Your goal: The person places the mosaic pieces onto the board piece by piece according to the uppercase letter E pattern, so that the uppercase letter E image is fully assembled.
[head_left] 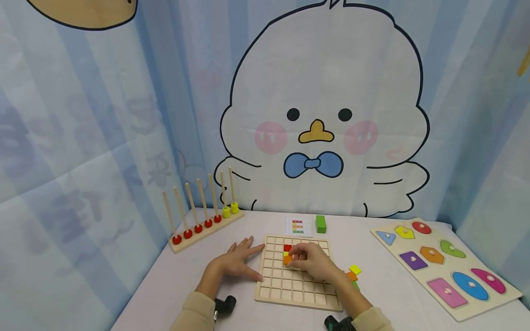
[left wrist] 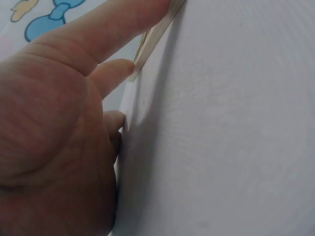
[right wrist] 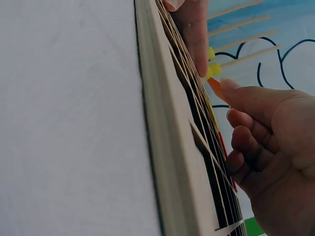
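A wooden grid board (head_left: 275, 292) lies on the table in the head view. My right hand (head_left: 313, 262) is over its upper middle, pinching an orange square tile (head_left: 287, 260) between thumb and fingers. In the right wrist view that orange tile (right wrist: 214, 85) is tilted, close over the grid. A red tile (head_left: 287, 248) and a partly covered yellow tile (head_left: 285, 253) sit in the column beyond it. My left hand (head_left: 237, 263) is spread at the board's left side; in the left wrist view its straight fingers touch the board's edge (left wrist: 156, 39).
Loose yellow (head_left: 355, 269), orange (head_left: 351, 276) and green tiles lie right of the board, partly behind my right forearm. A pattern card (head_left: 304, 228) and a green block (head_left: 320, 224) stand behind it. A bead-peg rack (head_left: 207, 230) is at left, a shape puzzle (head_left: 418, 285) at right.
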A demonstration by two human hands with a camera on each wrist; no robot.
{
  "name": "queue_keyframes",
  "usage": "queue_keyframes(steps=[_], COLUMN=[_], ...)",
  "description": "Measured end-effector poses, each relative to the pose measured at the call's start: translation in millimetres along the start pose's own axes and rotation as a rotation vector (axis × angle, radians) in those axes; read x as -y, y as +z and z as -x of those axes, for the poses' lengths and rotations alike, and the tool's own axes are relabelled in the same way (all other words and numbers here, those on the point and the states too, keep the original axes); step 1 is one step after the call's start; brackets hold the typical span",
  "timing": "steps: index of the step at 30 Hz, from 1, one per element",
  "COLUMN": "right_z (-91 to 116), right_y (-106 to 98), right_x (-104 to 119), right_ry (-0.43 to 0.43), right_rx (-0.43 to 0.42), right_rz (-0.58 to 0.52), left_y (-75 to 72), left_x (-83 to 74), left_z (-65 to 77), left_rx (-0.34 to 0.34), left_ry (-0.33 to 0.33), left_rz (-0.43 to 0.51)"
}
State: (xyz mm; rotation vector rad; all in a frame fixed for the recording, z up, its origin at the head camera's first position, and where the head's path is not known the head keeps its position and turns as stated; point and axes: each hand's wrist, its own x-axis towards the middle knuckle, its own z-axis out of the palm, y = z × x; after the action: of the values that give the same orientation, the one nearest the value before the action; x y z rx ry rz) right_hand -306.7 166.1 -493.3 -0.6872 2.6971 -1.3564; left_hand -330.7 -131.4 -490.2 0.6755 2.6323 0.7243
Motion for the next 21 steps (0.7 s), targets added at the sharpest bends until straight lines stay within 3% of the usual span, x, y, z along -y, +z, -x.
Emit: queue_keyframes(steps=[21], right_z=[1.7], right_y=[0.6], right_x=[1.7], right_ry=[-0.039], right_rx=[0.041], right_rz=[0.068], left_y=[1.0], left_x=[2.6], left_z=[-2.3], left_rx=[0.000], left_ry=[0.011], left_rz=[-0.012])
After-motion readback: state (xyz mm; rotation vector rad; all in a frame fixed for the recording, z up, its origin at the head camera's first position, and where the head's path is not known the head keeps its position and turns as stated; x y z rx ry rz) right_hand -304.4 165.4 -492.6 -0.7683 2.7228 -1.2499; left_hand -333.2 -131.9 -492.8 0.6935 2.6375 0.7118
